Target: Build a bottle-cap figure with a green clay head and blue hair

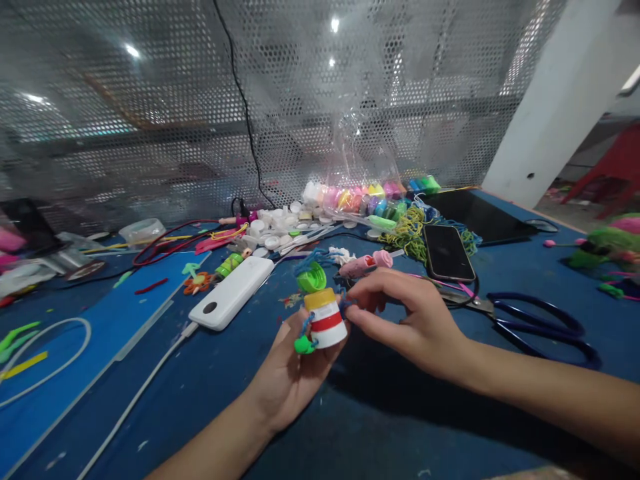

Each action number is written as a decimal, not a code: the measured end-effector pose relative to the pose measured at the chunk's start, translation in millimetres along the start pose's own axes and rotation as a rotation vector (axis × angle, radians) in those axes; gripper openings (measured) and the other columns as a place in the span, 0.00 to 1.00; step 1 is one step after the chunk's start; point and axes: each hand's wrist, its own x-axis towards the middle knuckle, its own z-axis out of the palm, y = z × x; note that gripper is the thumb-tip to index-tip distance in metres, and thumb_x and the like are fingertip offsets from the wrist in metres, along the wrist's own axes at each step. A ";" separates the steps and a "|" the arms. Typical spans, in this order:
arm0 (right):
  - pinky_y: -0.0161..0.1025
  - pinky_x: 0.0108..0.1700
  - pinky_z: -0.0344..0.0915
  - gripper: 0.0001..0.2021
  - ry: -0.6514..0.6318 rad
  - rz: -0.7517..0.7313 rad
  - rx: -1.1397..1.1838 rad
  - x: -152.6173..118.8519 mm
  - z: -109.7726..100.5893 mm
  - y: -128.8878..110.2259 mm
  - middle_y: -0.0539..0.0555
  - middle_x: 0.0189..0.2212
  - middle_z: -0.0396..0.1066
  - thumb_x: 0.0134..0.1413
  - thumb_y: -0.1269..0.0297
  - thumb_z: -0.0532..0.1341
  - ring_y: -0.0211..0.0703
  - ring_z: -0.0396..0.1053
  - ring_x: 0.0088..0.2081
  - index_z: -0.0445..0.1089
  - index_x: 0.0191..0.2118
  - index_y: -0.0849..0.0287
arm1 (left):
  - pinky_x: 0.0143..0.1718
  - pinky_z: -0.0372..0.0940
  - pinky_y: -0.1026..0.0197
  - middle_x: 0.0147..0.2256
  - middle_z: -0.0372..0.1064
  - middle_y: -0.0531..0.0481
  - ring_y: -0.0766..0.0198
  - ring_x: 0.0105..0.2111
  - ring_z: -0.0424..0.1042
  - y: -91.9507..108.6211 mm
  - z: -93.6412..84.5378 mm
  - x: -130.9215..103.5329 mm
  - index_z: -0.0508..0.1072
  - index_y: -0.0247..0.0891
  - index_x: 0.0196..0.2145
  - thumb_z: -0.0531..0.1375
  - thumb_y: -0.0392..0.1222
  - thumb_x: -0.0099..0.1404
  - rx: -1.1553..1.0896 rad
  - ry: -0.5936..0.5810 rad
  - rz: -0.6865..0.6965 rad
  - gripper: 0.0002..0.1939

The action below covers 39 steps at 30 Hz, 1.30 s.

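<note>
My left hand (293, 373) is closed around a small toy cup (327, 325) with white and red bands and a yellow upper part. From its left side a blue cord runs down to a green clay lump (304, 345). Just behind the toy's top is a green cap (312, 278); I cannot tell whether it is joined on. Thumb and forefinger of my right hand (400, 317) pinch a blue cord (345, 305) at the toy's right side.
Blue-handled scissors (543, 323) and a phone (449, 253) lie to the right. A white power bank (233, 293) with a cable is at left, near a blue board (120, 333). Behind are white caps (273, 241), bagged coloured clay (360, 200) and yarn (407, 233).
</note>
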 end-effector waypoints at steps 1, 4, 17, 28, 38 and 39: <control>0.31 0.29 0.65 0.03 0.003 0.026 0.034 -0.9 1.2 0.2 0.48 0.27 0.70 0.53 0.71 0.63 0.34 0.67 0.27 0.71 0.35 0.59 | 0.36 0.73 0.69 0.32 0.80 0.52 0.67 0.31 0.78 -0.7 0.7 -0.1 0.80 0.39 0.30 0.75 0.42 0.39 0.011 0.030 -0.006 0.17; 0.31 0.30 0.66 0.02 0.022 0.066 0.091 -2.4 3.2 0.2 0.48 0.27 0.70 0.53 0.72 0.63 0.34 0.67 0.28 0.70 0.32 0.59 | 0.35 0.73 0.70 0.30 0.80 0.52 0.68 0.29 0.77 -1.6 2.1 0.7 0.80 0.38 0.28 0.76 0.43 0.35 0.043 0.087 -0.020 0.19; 0.36 0.37 0.66 0.05 0.065 -0.034 0.075 -3.7 2.6 -0.2 0.49 0.28 0.67 0.54 0.75 0.59 0.37 0.66 0.32 0.67 0.30 0.59 | 0.37 0.71 0.70 0.30 0.79 0.52 0.68 0.32 0.77 -4.3 0.2 -0.3 0.80 0.39 0.28 0.73 0.41 0.46 0.089 -0.082 0.013 0.10; 0.37 0.35 0.68 0.08 0.124 -0.414 -0.291 6.9 -9.8 0.6 0.51 0.23 0.68 0.49 0.81 0.59 0.38 0.67 0.28 0.66 0.30 0.60 | 0.44 0.65 0.65 0.40 0.78 0.46 0.60 0.41 0.74 -13.9 -6.4 3.0 0.79 0.36 0.40 0.69 0.41 0.53 0.553 0.007 0.146 0.16; 0.41 0.39 0.70 0.06 0.064 -0.551 -0.494 3.5 -6.1 11.1 0.58 0.25 0.72 0.52 0.80 0.58 0.42 0.68 0.30 0.69 0.32 0.64 | 0.38 0.66 0.67 0.38 0.79 0.48 0.64 0.35 0.73 -17.1 -5.8 1.6 0.79 0.36 0.38 0.69 0.43 0.52 0.674 0.017 0.174 0.15; 0.41 0.39 0.70 0.06 0.052 -0.553 -0.518 3.6 -6.6 10.8 0.58 0.25 0.72 0.52 0.80 0.58 0.42 0.67 0.30 0.69 0.32 0.65 | 0.38 0.66 0.67 0.38 0.79 0.49 0.64 0.35 0.73 -17.2 -5.5 1.6 0.80 0.37 0.38 0.69 0.43 0.51 0.673 0.020 0.177 0.15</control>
